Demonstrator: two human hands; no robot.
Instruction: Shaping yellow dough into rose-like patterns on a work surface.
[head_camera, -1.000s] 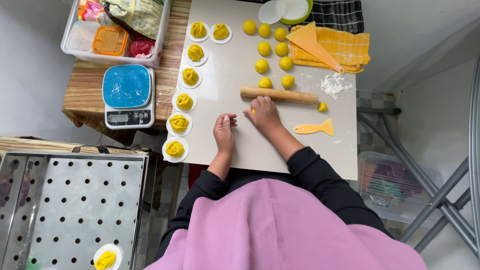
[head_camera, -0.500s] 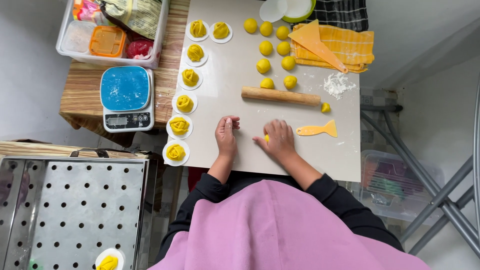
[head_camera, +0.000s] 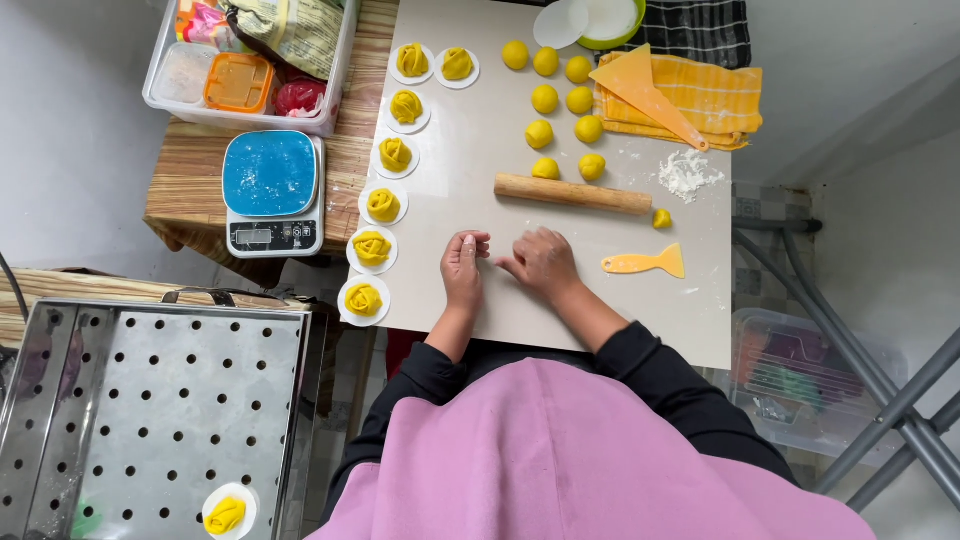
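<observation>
Near the front edge of the pale work board, both hands rest close together, fingertips almost meeting. Left hand lies knuckles up with its fingers curled narrow; right hand is cupped low over the board, fingers bent toward the left. Whether a small piece of yellow dough sits pinched between them I cannot tell, since the fingers hide that spot.

Just beyond the hands lies a wooden rolling pin, and past it a cluster of yellow dough balls reaches toward the far edge. Such dough looks soft, light and easily dented, so I judge it best taken by gentle fingertip pressure at its sides, not squeezed. Along the board's left edge runs a line of yellow dough roses on white paper rounds; these folded shapes seem fragile and are better lifted by their paper.

Right of the hands lies a yellow fish-shaped scraper, with a little heap of flour nearer the far right corner. Off the board's left edge sits a blue-topped kitchen scale, and a perforated steel steamer tray lies nearer the person
</observation>
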